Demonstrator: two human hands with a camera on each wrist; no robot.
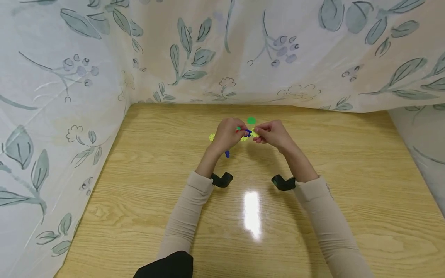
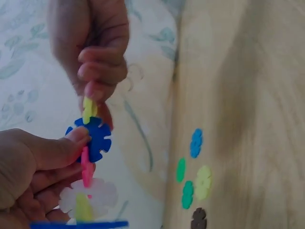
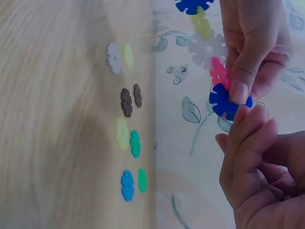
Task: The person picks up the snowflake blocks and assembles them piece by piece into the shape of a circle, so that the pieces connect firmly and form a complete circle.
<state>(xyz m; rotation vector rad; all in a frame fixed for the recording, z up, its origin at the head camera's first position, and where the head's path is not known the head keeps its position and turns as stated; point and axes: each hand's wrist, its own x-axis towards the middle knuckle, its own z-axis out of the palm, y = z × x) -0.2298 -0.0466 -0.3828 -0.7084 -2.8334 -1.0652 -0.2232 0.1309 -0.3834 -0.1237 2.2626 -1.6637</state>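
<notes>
My left hand (image 1: 227,134) pinches a dark blue notched snowflake disc (image 2: 99,139) between thumb and fingers. Joined to that disc is a chain: a pink disc (image 3: 219,71), a whitish disc (image 3: 208,48), a yellow disc (image 3: 201,25) and another blue disc (image 3: 193,5) at the far end. Opposite, my right hand (image 1: 276,136) pinches a small yellow disc (image 2: 89,110), held edge-on against the rim of the dark blue disc. Fingers cover part of this meeting point. Both hands are raised above the table, fingertips close together.
Loose discs lie on the wooden table (image 1: 139,173) beyond the hands: green discs (image 3: 135,144), a light blue disc (image 3: 127,185), brown discs (image 3: 126,102), yellow discs (image 3: 122,133) and a grey disc (image 3: 114,58). A leaf-patterned cloth (image 1: 215,50) hangs along the back and sides.
</notes>
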